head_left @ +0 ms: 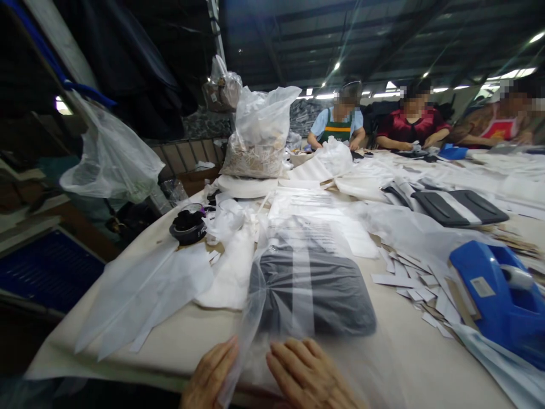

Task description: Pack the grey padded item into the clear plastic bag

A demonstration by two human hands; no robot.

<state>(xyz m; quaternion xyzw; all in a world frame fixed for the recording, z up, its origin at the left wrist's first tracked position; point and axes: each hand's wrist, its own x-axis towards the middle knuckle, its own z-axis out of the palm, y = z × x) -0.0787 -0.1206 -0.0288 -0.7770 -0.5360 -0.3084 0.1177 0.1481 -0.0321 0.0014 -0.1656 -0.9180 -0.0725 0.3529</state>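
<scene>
Clear plastic bag (303,309) lies on the bench (170,346) near its front edge; inside, a dark flat item (343,295) with a pale band across it. Left hand (215,366) at the bag's left edge, fingers together; cannot tell whether it pinches the film. Right hand (300,366) rests spread flat over the bag's near end, clamped on nothing. Black round container (191,234) holds black pieces (187,218). Large translucent bag (266,122), farther back: pale scraps (253,159) in its lower part. Blue dispenser (483,292), right: carries a tape roll (516,277).
</scene>
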